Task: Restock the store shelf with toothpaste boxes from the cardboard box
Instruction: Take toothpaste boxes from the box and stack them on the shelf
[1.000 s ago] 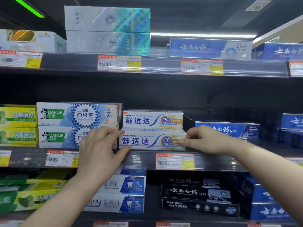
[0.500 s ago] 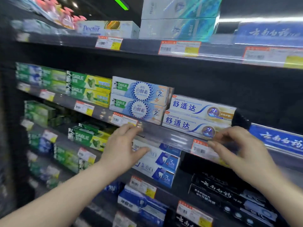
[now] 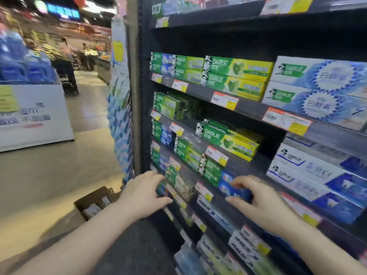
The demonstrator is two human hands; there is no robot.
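Note:
The view is blurred by motion. My left hand (image 3: pixel 144 192) hangs in front of the lower shelves with fingers apart and nothing in it. My right hand (image 3: pixel 258 201) is also empty, fingers spread, in front of blue toothpaste boxes. The open cardboard box (image 3: pixel 95 202) stands on the floor at the lower left, below and left of my left hand, with toothpaste boxes (image 3: pixel 91 210) inside. The dark store shelf (image 3: pixel 248 108) fills the right side, stocked with green Darlie boxes (image 3: pixel 236 76) and white-and-blue Darlie boxes (image 3: pixel 317 92).
A white promotional stand (image 3: pixel 33 116) with blue packs stands to the left across the tan aisle floor (image 3: pixel 49 171). The shelf's end post (image 3: pixel 135 86) carries a hanging display strip (image 3: pixel 120 108). People and stalls are far back along the aisle.
My view has swung left and down, away from the Sensodyne boxes. Both hands have let go of those boxes and dropped to the lower shelves. The cardboard box has come into view.

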